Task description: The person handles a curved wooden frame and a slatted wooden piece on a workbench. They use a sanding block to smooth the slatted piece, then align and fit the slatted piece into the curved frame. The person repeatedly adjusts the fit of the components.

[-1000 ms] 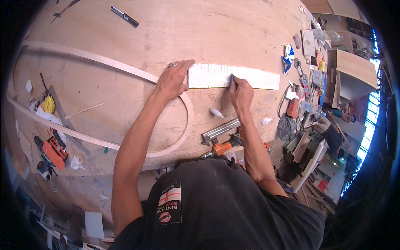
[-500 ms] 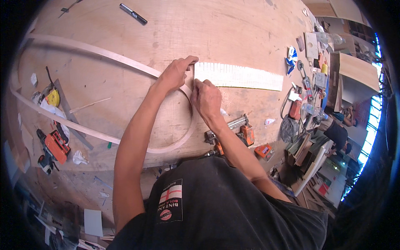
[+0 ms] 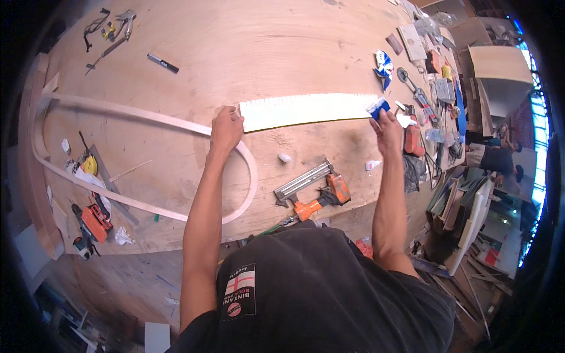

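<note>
A long, bright white strip [image 3: 306, 113] with rows of fine slits along its far edge lies across the wooden table. My left hand [image 3: 226, 132] is closed at its left end, fingertips on that corner. Over the strip's right end, my right hand [image 3: 386, 132] pinches a small blue and white piece [image 3: 378, 108], whose kind I cannot make out. Just left of my left hand, a thin pale wooden band [image 3: 159, 118] runs in a long loop, its rounded end [image 3: 252, 176] curving below my left wrist.
An orange nail gun [image 3: 321, 197] lies between my forearms, near a small white bottle [image 3: 372, 165]. A black marker [image 3: 163, 63] is farther back. Crumpled blue-white packaging [image 3: 384, 69] and several tools crowd the right side. An orange power tool [image 3: 96, 223] sits at the left.
My right hand has moved right from the strip's left end to its right end and now holds the blue and white piece. My left hand stays at the left end. The view has shifted.
</note>
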The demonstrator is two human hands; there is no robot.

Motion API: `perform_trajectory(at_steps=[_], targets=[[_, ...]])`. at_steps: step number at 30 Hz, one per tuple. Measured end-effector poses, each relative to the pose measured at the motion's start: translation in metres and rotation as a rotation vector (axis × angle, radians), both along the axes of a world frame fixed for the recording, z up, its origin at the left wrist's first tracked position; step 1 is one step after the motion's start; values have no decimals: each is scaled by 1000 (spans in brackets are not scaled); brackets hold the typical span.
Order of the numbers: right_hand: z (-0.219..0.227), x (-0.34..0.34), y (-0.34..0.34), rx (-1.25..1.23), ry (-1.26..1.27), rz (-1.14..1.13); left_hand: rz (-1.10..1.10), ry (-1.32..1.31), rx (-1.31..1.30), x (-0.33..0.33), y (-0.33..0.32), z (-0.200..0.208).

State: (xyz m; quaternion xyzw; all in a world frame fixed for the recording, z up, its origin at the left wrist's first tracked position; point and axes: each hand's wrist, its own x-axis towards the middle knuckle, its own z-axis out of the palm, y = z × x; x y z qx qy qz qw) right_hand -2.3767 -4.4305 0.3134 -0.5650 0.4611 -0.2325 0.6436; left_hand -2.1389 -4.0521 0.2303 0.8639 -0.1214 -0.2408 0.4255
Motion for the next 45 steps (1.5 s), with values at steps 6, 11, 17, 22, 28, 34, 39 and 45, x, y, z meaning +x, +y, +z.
perform_trajectory(at_steps=[6,11,17,22,28,34,39,45], targets=[[-67,-61,-110,47,305,-131,184,-66,187,-18,-27,-12],[-80,-58,-122,227,151,95,328,309,54,-8,-28,-22],[-111,-75,-154,356,-15,295,525,548,-186,-24,-29,-13],[-88,-58,-157,434,-128,280,561,581,-290,-32,-21,-5],[-82,-41,-178,425,-24,371,602,574,-331,-22,-26,18],[-44,-27,-196,430,121,438,512,683,-273,3,-20,32],[-22,-18,-203,347,319,524,457,797,-160,25,-16,26],[-22,-3,-208,352,401,519,528,777,-136,39,-39,18]])
